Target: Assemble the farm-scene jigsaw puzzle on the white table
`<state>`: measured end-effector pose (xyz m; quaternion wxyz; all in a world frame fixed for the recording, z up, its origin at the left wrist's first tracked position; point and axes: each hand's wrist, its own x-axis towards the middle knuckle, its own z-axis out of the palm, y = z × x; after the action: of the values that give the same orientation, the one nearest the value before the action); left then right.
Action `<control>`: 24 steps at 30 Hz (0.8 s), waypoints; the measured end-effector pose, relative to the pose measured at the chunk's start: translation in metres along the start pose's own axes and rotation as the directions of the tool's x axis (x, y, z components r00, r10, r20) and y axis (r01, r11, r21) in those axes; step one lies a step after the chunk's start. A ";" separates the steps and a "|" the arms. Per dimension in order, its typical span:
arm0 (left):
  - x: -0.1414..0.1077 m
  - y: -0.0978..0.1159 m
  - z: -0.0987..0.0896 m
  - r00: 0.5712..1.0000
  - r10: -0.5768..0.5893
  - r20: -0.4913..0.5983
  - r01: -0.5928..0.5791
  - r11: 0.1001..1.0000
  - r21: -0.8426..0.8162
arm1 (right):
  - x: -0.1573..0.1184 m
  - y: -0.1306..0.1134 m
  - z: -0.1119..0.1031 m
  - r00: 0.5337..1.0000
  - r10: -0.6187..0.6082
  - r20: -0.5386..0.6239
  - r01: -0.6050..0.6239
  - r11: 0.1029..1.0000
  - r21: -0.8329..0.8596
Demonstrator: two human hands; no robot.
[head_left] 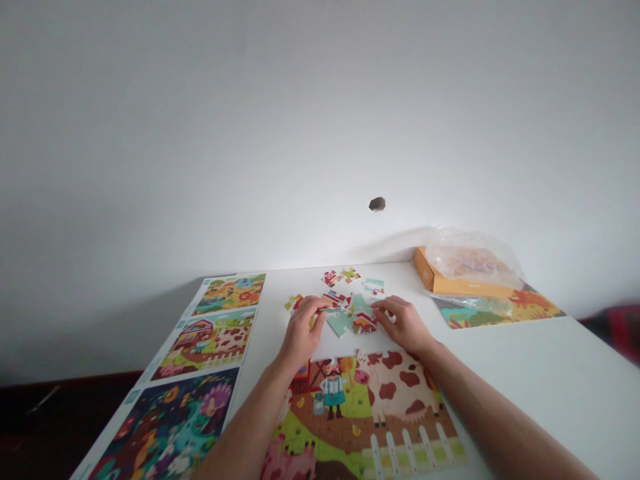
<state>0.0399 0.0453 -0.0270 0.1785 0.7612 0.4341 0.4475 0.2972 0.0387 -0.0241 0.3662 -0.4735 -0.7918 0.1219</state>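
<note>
My left hand (306, 325) is closed, fingertips and thumb pinched at the edge of a pale teal puzzle piece (339, 323). Opposite it, my right hand (401, 321) has its fingers bent, its fingertips at the edge of another light green puzzle piece (361, 305). Between the hands lies a piece with a red roof (365, 323). Below my hands sits a partly joined farm puzzle (350, 400) showing a farmer, a spotted cow, a pig and a white fence. My forearms cover its sides.
More loose pieces (351, 274) lie toward the wall. Along the left table edge is a sheet of printed pictures (206, 344). An orange box (450, 283) with a clear plastic bag (473, 257) on top stands at the back right, beside a savanna picture (505, 312). The wall has a hole (377, 204).
</note>
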 end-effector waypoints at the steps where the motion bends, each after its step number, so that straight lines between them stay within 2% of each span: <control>1: 0.001 -0.002 -0.001 1.000 0.003 -0.030 -0.002 1.000 0.030 | 0.000 0.002 0.000 1.000 0.007 -0.010 -0.007 1.000 -0.010; 4: 0.002 -0.011 -0.003 0.990 -0.044 -0.137 0.062 0.989 0.134 | 0.001 0.007 0.001 0.999 0.023 -0.038 -0.025 0.999 -0.039; 6: 0.002 -0.018 -0.003 0.978 -0.095 -0.183 0.120 0.983 0.135 | 0.002 0.008 0.001 0.999 0.031 -0.043 -0.033 0.998 -0.045; 11: 0.000 -0.019 -0.002 0.980 -0.175 -0.096 0.175 0.985 -0.011 | 0.002 0.008 0.002 0.999 0.040 -0.024 -0.041 0.998 -0.037; 15: -0.003 -0.012 0.000 0.985 -0.170 -0.007 0.169 0.983 -0.066 | 0.002 0.007 0.001 0.999 0.042 -0.016 -0.042 0.999 -0.034; 18: -0.005 -0.011 0.004 0.984 -0.176 -0.006 0.175 0.981 -0.085 | 0.002 0.007 0.001 0.999 0.045 -0.019 -0.046 0.998 -0.034; 21: -0.004 -0.013 0.006 0.981 -0.193 -0.029 0.192 0.981 -0.030 | 0.002 0.008 0.002 0.999 0.033 -0.044 -0.034 0.999 -0.037; 24: -0.002 -0.016 0.007 0.990 -0.141 -0.021 0.142 0.985 0.102 | 0.003 0.013 0.002 0.995 0.031 -0.092 -0.037 0.997 -0.062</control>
<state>0.0372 0.0528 -0.0421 0.1673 0.7337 0.5109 0.4156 0.3036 0.0482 -0.0314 0.3845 -0.5034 -0.7695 0.0810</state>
